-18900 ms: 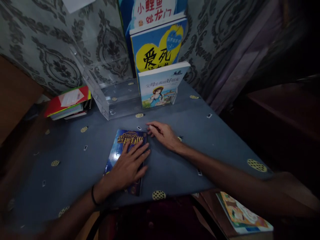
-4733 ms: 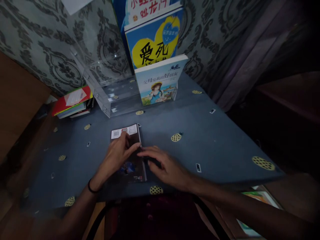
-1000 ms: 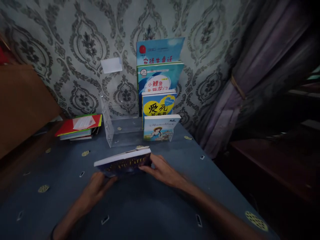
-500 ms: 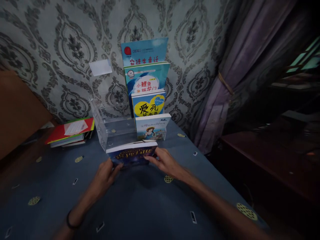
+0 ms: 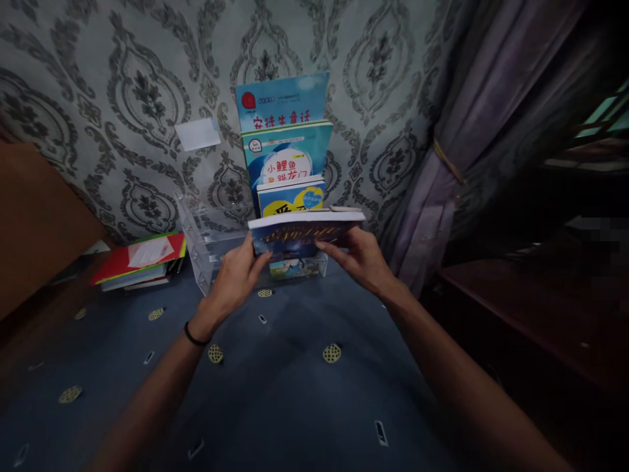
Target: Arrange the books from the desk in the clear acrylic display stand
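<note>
A dark blue book (image 5: 297, 237) with gold lettering is gripped at both ends, its white page edge turned up. My left hand (image 5: 239, 270) is closed on its left end, thumb on the cover. My right hand (image 5: 362, 259) is closed on its right end in the same way. The book is in front of a clear stepped rack (image 5: 194, 242) and hides part of the books there. Behind it stand a yellow and blue book (image 5: 289, 196), a teal book (image 5: 289, 154) and a tall blue book (image 5: 282, 98). Below it shows the lower part of a front book (image 5: 295, 268).
Left of the rack lies a stack of books and folders (image 5: 142, 257) with a red one on top. A brown box-like object (image 5: 39, 223) is at the far left. A tied curtain (image 5: 437, 190) hangs at the right. The blue cloth (image 5: 275, 387) covers the table.
Both hands have carried the dark blue book up, to the right and closer to the rack. It now covers most of the front book.
</note>
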`<control>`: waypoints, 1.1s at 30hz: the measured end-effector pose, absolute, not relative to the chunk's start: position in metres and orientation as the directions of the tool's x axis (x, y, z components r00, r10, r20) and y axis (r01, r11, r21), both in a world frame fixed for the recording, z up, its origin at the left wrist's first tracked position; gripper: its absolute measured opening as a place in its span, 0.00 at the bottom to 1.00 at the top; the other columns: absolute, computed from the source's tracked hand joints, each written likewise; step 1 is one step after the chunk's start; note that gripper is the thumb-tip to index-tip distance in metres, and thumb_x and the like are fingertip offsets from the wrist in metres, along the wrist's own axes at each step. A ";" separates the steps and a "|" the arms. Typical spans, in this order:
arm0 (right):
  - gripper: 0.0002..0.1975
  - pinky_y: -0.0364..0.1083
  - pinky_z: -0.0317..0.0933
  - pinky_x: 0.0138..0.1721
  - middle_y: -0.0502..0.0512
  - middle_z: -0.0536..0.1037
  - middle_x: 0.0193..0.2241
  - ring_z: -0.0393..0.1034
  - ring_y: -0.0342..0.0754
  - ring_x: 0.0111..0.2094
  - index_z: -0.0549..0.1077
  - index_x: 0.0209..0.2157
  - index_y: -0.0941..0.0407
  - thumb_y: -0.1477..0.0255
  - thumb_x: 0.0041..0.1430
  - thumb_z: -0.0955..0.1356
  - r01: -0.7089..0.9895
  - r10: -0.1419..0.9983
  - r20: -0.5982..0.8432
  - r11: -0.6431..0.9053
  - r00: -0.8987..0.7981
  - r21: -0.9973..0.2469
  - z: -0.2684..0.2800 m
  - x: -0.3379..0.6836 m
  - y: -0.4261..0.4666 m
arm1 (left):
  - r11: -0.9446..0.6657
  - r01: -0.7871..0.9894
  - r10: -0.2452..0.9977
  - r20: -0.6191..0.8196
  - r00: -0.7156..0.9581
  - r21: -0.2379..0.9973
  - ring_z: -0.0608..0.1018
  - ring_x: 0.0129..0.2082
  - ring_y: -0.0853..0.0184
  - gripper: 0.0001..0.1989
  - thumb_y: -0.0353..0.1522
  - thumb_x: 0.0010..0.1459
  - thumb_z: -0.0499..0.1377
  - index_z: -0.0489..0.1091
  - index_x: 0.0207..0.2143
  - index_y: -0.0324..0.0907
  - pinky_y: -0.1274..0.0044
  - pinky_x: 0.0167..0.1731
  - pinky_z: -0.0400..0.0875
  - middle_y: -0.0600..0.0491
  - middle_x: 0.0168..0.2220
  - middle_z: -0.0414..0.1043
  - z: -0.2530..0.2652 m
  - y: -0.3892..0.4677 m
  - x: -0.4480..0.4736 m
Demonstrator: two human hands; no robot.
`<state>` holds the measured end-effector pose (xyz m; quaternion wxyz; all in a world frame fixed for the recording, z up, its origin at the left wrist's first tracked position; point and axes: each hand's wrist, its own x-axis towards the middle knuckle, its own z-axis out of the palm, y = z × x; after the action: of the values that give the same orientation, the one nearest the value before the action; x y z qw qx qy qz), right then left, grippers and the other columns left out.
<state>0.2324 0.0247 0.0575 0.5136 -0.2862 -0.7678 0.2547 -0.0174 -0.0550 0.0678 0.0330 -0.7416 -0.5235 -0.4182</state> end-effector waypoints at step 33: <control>0.16 0.54 0.72 0.37 0.58 0.81 0.38 0.76 0.57 0.37 0.72 0.45 0.53 0.57 0.63 0.68 0.415 0.782 0.542 0.622 -0.306 -0.664 -0.007 0.237 0.073 | -0.015 0.987 0.953 0.302 -0.034 0.158 0.81 0.43 0.54 0.12 0.38 0.70 0.56 0.72 0.48 0.41 0.72 0.37 0.69 0.43 0.41 0.80 0.031 -0.019 0.002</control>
<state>0.2372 0.0727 -0.0073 0.4472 -0.3830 -0.7817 0.2053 0.0022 -0.0192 0.0307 0.0527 -0.6930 -0.6998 -0.1649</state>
